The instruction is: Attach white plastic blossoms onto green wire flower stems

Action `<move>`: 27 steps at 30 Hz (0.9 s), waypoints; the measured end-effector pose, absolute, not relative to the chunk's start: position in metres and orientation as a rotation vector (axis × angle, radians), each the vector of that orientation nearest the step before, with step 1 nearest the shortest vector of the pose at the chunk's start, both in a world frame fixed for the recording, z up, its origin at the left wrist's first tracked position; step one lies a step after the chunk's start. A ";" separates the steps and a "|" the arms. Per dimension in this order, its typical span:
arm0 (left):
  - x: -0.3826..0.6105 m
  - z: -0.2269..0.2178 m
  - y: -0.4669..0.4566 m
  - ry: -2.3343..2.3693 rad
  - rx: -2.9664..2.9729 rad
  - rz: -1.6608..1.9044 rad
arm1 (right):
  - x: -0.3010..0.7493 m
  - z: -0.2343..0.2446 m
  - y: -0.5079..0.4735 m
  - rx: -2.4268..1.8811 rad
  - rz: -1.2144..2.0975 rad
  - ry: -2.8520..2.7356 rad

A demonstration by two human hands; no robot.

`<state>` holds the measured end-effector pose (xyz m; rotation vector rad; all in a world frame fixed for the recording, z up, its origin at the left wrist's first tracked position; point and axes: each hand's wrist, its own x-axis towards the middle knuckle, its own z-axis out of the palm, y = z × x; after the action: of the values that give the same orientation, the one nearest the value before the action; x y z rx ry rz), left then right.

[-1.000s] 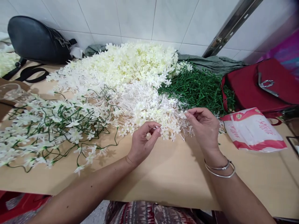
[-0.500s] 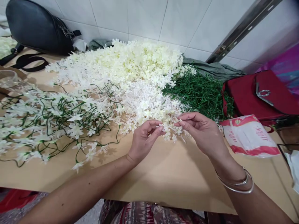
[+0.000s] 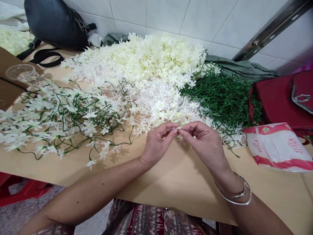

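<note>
My left hand (image 3: 157, 143) and my right hand (image 3: 202, 142) meet fingertip to fingertip at the near edge of a big heap of loose cream artificial flowers (image 3: 146, 68). Both pinch a small white flower piece (image 3: 176, 128) between thumb and fingers. Thin white plastic stamen pieces (image 3: 158, 104) spread just behind my hands. A pile of bare green stems (image 3: 220, 98) lies to the right. Green stems with flowers fitted on them (image 3: 61, 117) sprawl to the left. My right wrist wears silver bangles (image 3: 236, 194).
The brown table top (image 3: 186, 182) runs along a white tiled wall. A black bag (image 3: 56, 23) sits back left, a clear plastic cup (image 3: 23, 73) at left. A red bag (image 3: 283, 98) and a red-and-white plastic packet (image 3: 278, 147) lie at right. A grey-green cloth (image 3: 242, 68) lies behind the stems.
My right hand has come left from the heap's edge to meet my left hand, and both now pinch the small piece together. The view has shifted leftward.
</note>
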<state>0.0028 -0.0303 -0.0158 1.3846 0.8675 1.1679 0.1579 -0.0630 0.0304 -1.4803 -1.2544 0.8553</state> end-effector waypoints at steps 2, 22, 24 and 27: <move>0.002 -0.016 -0.031 0.880 1.434 1.168 | 0.158 0.028 -0.062 -1.470 0.894 -1.206; 0.006 -0.015 -0.027 0.812 1.673 1.232 | 0.159 0.020 -0.069 -1.439 0.787 -1.144; 0.006 -0.016 -0.027 0.811 1.669 1.223 | 0.159 0.019 -0.069 -1.437 0.765 -1.132; 0.005 -0.017 -0.027 0.834 1.715 1.227 | 0.158 0.018 -0.069 -1.438 0.766 -1.110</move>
<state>0.0054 -0.0270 -0.0167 1.7145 0.8338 1.2273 0.1584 -0.0687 0.0185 -1.4384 -1.1098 0.7665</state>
